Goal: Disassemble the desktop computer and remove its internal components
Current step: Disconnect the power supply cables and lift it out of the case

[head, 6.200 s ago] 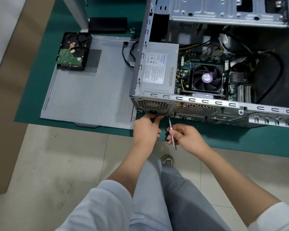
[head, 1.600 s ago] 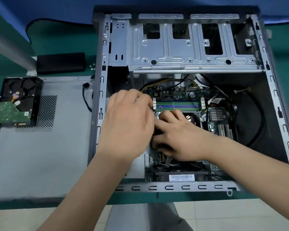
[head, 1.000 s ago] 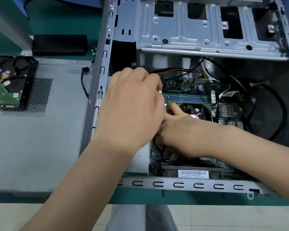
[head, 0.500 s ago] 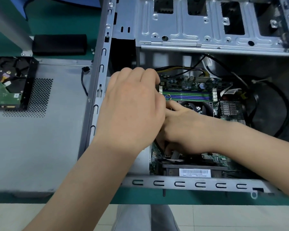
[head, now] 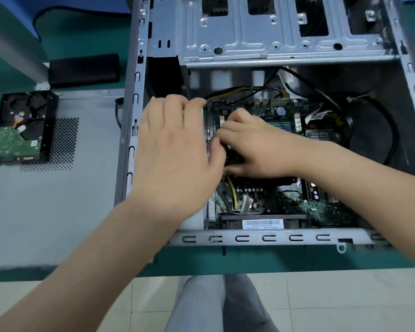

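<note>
Open PC case [head: 249,238] on its side, long axis L–R, drive bays far — left hand [head: 175,152] flat on PSU, fingers over its far edge; right hand [head: 256,149] curled on a dark part over the mobo [head: 256,195].

A white barcode sticker [head: 262,224] sits on the black fan housing [head: 295,220] at the near edge inside the computer case [head: 268,238], its print too blurred to read, and nothing else is legible.

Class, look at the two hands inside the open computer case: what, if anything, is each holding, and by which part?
Cannot be told: left hand covers the power supply; right hand's curled fingers hide what they touch.
</note>
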`<state>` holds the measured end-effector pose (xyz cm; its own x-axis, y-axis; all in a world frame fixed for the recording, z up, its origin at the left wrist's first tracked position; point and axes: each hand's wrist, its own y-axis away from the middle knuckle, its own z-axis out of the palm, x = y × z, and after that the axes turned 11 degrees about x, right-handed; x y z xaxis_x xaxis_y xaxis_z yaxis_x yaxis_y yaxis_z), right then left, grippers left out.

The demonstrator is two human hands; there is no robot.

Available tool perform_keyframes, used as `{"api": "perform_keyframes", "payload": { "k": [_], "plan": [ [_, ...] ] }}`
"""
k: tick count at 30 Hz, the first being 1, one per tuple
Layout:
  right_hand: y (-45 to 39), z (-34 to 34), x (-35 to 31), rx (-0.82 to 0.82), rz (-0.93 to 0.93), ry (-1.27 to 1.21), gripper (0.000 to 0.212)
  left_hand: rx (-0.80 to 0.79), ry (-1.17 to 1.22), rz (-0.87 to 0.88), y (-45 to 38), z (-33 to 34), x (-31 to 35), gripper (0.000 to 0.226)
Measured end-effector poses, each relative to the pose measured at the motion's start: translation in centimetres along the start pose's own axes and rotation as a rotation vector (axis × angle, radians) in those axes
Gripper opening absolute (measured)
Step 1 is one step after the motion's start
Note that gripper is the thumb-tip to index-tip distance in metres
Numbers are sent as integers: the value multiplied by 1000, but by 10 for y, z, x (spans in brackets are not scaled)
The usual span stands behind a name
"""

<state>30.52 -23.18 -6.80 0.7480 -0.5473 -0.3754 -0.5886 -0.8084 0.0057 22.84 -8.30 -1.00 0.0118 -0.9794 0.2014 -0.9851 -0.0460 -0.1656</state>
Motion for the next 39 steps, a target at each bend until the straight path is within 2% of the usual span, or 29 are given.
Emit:
{"api": "perform_keyframes", "payload": {
  "k": [3,7,12,16,21,27,39],
  "plan": [
    [2,1,4,41,53,-26,40,57,-41,-4,-11,4,0,33],
    [-2,2,5,5,63,-25,33,98,-20,-7,-16,6,-4,20],
    [3,-8,-5,-12,-215,13,19,85,46,-14,-25,4,-6,13],
    [11,-7,-16,-237,-351,222,16,113,55,-79,-27,11,-2,20],
    [6,1,-27,-228,-458,335,21,162,96,-101,-26,11,-4,21],
    [2,10,-26,-334,-462,343,15,175,92,-63,-27,10,-6,20],
    [14,8,-13,-236,-482,233,6,171,71,-36,-29,15,-7,22]
  ]
}}
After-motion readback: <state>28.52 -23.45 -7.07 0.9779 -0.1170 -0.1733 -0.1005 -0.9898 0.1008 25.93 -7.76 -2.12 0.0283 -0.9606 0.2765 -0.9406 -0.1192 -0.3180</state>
